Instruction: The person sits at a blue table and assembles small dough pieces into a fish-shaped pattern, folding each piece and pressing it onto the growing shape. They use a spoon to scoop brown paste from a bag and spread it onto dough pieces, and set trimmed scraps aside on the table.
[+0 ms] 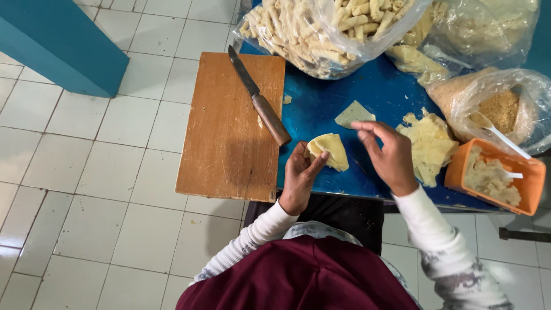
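Near the blue table's [367, 92] front edge, the left hand [299, 178] pinched a half-folded pastry wrapper [329, 150] while the right hand [389, 155] hovered beside it, fingers loosely spread and empty; rolling it shut seemingly needed both hands.

One knife [258, 97], one cutting board [229, 126], one orange tub [495, 178], perhaps four plastic bags [333, 31].

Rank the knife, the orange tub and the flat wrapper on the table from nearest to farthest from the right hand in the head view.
1. Flat wrapper, just beyond the right hand.
2. Orange tub, on the hand's right.
3. Knife, on the board to the left.
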Available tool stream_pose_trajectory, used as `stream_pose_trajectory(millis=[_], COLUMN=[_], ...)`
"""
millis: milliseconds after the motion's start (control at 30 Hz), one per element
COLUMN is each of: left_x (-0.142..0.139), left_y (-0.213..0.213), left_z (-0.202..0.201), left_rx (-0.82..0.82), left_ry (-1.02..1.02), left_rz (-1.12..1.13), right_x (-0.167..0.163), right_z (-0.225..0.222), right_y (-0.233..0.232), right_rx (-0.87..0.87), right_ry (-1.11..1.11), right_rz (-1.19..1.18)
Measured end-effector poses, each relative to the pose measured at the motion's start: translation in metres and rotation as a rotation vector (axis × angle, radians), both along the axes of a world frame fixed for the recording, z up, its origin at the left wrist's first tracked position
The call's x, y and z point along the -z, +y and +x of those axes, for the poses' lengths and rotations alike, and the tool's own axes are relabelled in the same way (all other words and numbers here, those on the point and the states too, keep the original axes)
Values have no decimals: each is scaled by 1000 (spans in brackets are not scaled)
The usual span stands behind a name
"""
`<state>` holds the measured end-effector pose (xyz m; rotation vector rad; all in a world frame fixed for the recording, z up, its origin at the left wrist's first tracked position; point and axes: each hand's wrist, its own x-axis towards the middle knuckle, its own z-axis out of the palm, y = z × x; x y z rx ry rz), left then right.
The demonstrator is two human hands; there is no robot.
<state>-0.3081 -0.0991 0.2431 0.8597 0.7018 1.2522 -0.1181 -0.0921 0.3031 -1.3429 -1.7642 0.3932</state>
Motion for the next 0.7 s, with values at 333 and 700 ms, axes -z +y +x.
stream_pose_trajectory(millis=[333,700], left_x=[-12,-7], left_y=[-14,-29], left_z=[7,7], left_rx=[31,73], left_ry=[62,-37], left_rz=[19,-21], right_x=[7,38], right_z=[1,67], right_y=[-36,-7], right_rx=[-159,20], right_ry=[639,1061], right_rz=[-461,-492])
